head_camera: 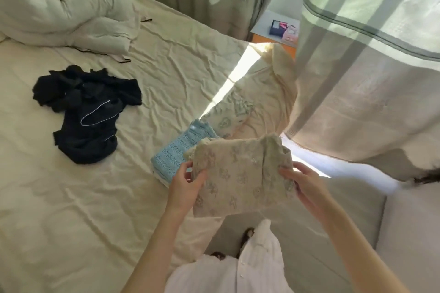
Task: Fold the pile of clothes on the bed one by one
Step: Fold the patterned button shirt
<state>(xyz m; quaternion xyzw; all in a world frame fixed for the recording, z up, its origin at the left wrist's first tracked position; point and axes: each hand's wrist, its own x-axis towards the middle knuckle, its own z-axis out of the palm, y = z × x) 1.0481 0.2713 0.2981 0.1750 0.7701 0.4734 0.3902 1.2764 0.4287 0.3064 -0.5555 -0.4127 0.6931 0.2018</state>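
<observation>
Garment: folded cream printed top, long axis running left to right, held above the bed.
Left hand: grip pinching its left edge.
Right hand: grip clasping its right edge.
Nearby: blue knit, black clothes.

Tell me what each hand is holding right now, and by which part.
Both hold the folded cream patterned garment above the bed's edge: the left hand pinches its left edge, the right hand grips its right edge.
</observation>
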